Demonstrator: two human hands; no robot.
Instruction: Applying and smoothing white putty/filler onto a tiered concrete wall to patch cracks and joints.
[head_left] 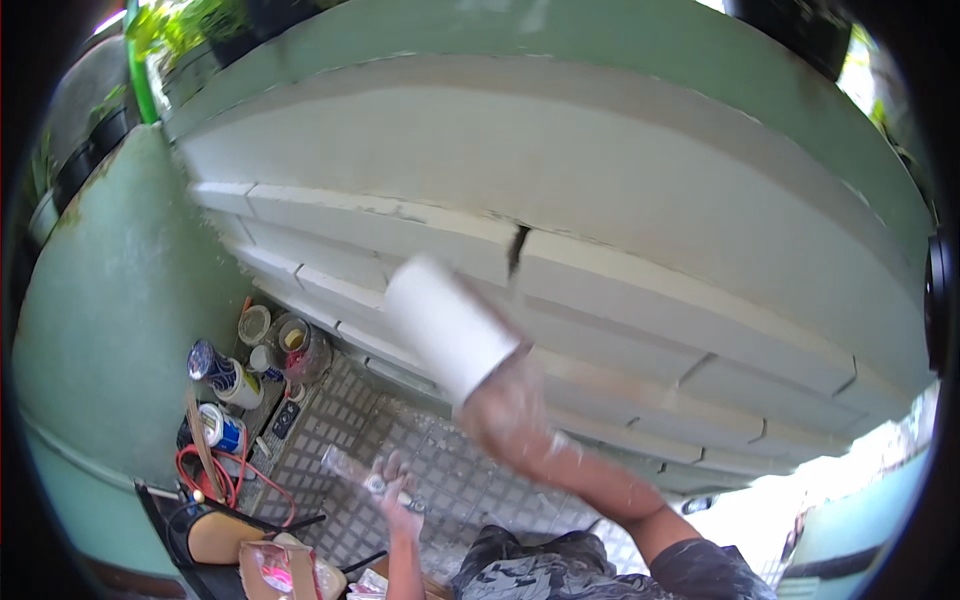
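In front of the white stepped wall (620, 255), my right hand (503, 405) is raised and closed around the lower end of a white cylinder (450, 325). The cylinder is tilted and smeared by motion; whether it is a tub or a roll I cannot tell. White residue coats this hand and wrist. Lower down, over the tiled floor, my left hand (393, 488) grips a putty knife (347, 464) with its flat blade pointing left. That hand also looks whitened. A dark gap (517, 250) breaks the wall's ledge just above and right of the cylinder.
Tubs and jars (293, 335) cluster at the left corner, beside a blue-and-white can (222, 428) and a red cable (235, 485). At lower left stands a chair (215, 538) near an open cardboard box (262, 570). A green wall (110, 330) curves along the left. Potted plants line the top.
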